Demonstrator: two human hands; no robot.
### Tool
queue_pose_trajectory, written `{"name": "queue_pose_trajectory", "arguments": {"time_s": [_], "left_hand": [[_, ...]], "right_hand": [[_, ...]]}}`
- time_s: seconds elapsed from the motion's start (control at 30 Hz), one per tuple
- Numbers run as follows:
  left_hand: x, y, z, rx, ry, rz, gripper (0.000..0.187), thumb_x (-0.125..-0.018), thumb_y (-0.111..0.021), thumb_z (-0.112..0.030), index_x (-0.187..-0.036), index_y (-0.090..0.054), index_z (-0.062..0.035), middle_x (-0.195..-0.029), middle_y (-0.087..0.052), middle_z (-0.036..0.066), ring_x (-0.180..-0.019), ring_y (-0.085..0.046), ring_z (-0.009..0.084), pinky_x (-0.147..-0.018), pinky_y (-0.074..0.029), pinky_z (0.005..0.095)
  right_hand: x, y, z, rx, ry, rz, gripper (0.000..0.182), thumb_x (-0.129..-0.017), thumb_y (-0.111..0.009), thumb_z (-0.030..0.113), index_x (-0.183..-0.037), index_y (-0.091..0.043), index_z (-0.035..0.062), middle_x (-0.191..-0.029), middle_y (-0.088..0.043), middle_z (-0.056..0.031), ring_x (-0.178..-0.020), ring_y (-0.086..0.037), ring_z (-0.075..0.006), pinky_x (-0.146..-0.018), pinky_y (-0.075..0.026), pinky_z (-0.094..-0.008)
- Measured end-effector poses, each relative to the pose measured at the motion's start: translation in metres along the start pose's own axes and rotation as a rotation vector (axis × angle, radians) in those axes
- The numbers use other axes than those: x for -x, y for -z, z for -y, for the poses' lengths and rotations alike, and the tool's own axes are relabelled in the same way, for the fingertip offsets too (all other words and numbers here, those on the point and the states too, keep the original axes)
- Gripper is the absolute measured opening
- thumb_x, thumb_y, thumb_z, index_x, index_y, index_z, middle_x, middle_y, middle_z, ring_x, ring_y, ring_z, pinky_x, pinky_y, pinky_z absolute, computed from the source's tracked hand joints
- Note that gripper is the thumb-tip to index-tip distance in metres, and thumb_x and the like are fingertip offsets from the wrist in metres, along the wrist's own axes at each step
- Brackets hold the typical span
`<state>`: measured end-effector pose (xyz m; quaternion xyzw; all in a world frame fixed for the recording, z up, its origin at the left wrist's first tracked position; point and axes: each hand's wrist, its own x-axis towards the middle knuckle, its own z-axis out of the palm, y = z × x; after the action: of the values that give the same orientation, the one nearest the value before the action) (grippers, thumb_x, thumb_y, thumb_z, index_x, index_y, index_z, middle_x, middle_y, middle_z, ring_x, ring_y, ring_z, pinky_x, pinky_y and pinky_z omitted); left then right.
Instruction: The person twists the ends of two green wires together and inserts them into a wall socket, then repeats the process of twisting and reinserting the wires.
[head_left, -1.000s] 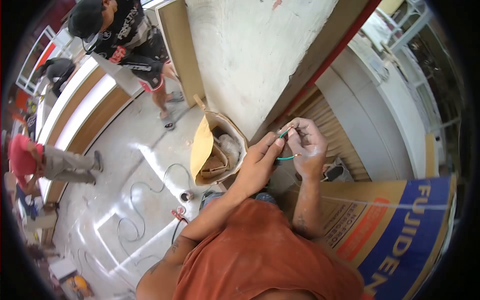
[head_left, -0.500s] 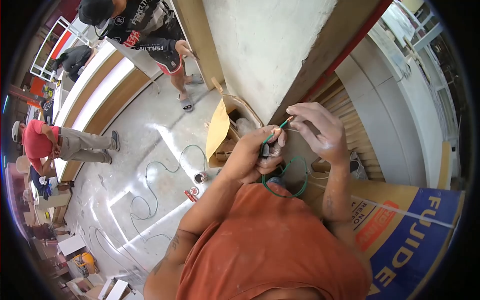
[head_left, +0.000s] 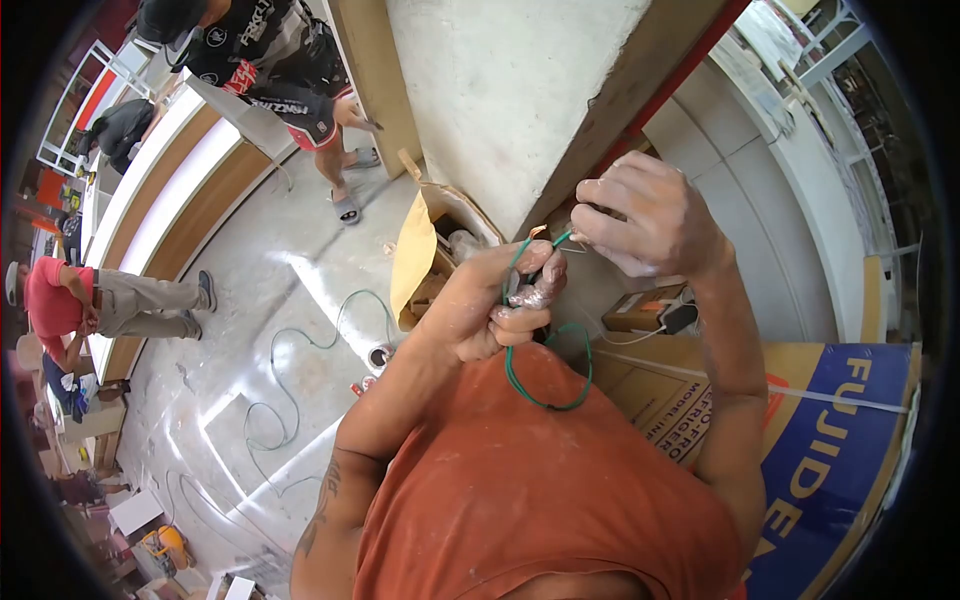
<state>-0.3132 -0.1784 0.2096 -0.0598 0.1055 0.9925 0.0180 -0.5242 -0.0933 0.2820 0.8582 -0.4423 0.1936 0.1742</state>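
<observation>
My left hand is closed around a green electrical wire, which loops below it in front of my orange shirt. Something dark and partly hidden also sits in that palm; I cannot make out its kind. Just above my left thumb shows a bare copper end. My right hand, dusted white, has its fingers curled and pinches a short stretch of green wire to the right of the copper end. More green wire snakes over the floor.
An open cardboard box stands by the white wall corner. To my right is a large FUJIDENZO-type refrigerator carton. A roll lies on the floor. One person stands ahead, another left, near a curved counter.
My right hand has turned and its raised fingers have curled in, now pinching green wire. The copper end sits closer to my left thumb. The view has shifted slightly to the right.
</observation>
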Motion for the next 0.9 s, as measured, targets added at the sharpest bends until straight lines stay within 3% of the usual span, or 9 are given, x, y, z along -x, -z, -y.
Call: {"name": "queue_pose_trajectory", "arguments": {"time_s": [0.1, 0.2, 0.53, 0.6, 0.67, 0.73, 0.8, 0.9], "left_hand": [[-0.001, 0.002, -0.002, -0.045, -0.025, 0.021, 0.025, -0.101, -0.048, -0.023, -0.086, -0.049, -0.0022, -0.077, -0.046, 0.003, -0.043, -0.024, 0.0031, -0.033, -0.013, 0.0211], [0.001, -0.001, -0.002, -0.202, -0.035, 0.024, 0.028, -0.102, -0.049, -0.028, -0.088, -0.055, -0.0051, -0.065, -0.043, -0.001, -0.045, -0.028, 0.0039, -0.038, -0.015, 0.0211], [-0.003, -0.007, 0.007, -0.675, -0.218, -0.22, 0.032, -0.103, -0.047, -0.035, -0.091, -0.055, -0.006, -0.064, -0.043, -0.002, -0.046, -0.032, 0.0063, -0.042, -0.024, 0.0233], [-0.005, -0.004, 0.01, -0.741, -0.232, -0.26, 0.032, -0.104, -0.046, -0.035, -0.092, -0.055, -0.0067, -0.065, -0.043, -0.003, -0.047, -0.034, 0.0061, -0.043, -0.026, 0.0227], [-0.008, -0.002, 0.014, -0.881, -0.272, -0.31, 0.029, -0.104, -0.047, -0.032, -0.096, -0.059, -0.0071, -0.076, -0.048, -0.003, -0.054, -0.038, 0.0043, -0.046, -0.028, 0.02], [-0.013, 0.008, 0.02, -0.895, -0.281, -0.313, 0.028, -0.104, -0.047, -0.032, -0.097, -0.059, -0.0077, -0.076, -0.048, -0.004, -0.056, -0.039, 0.0036, -0.048, -0.029, 0.0198], [-0.014, 0.009, 0.022, -0.912, -0.29, -0.315, 0.028, -0.104, -0.047, -0.033, -0.099, -0.06, -0.0083, -0.076, -0.048, -0.005, -0.059, -0.04, 0.0029, -0.05, -0.03, 0.0196], [-0.01, 0.004, 0.022, -0.96, -0.226, -0.335, 0.028, -0.104, -0.047, -0.032, -0.099, -0.06, -0.0083, -0.077, -0.048, -0.005, -0.063, -0.041, 0.0027, -0.052, -0.031, 0.0194]], "right_hand": [[-0.002, -0.001, -0.004, -0.026, 0.014, 0.0, 0.017, -0.075, -0.073, 0.014, -0.087, -0.062, 0.0112, -0.085, -0.061, -0.0009, -0.069, -0.058, -0.0179, -0.067, -0.048, -0.0325], [-0.004, 0.002, -0.002, -0.056, 0.009, -0.007, 0.017, -0.074, -0.073, 0.014, -0.086, -0.062, 0.0108, -0.083, -0.061, -0.0005, -0.07, -0.058, -0.0175, -0.069, -0.048, -0.0336], [-0.006, 0.003, 0.0, -0.265, -0.133, 0.052, 0.012, -0.078, -0.071, 0.01, -0.083, -0.061, 0.0076, -0.073, -0.057, -0.004, -0.066, -0.055, -0.0231, -0.069, -0.045, -0.0363], [-0.003, 0.006, 0.002, -0.408, -0.267, 0.159, 0.011, -0.079, -0.071, 0.006, -0.079, -0.06, 0.0034, -0.072, -0.058, -0.0079, -0.066, -0.055, -0.029, -0.072, -0.046, -0.0387], [0.002, 0.006, 0.003, -0.409, -0.306, 0.239, 0.012, -0.08, -0.071, 0.008, -0.08, -0.06, 0.0035, -0.073, -0.058, -0.0081, -0.067, -0.055, -0.0291, -0.073, -0.046, -0.0386], [0.005, 0.008, 0.002, -0.407, -0.342, 0.316, 0.013, -0.081, -0.071, 0.01, -0.082, -0.059, 0.0036, -0.073, -0.058, -0.0083, -0.069, -0.055, -0.0292, -0.075, -0.046, -0.0385], [0.005, 0.013, 0.0, -0.206, -0.182, 0.383, 0.014, -0.087, -0.068, 0.018, -0.087, -0.06, 0.0069, -0.076, -0.057, -0.005, -0.073, -0.057, -0.0232, -0.072, -0.045, -0.0359], [0.007, 0.024, 0.0, -0.286, -0.196, 0.419, 0.016, -0.082, -0.073, 0.015, -0.088, -0.062, 0.0048, -0.086, -0.061, -0.0068, -0.079, -0.059, -0.0265, -0.076, -0.047, -0.0394]]}}
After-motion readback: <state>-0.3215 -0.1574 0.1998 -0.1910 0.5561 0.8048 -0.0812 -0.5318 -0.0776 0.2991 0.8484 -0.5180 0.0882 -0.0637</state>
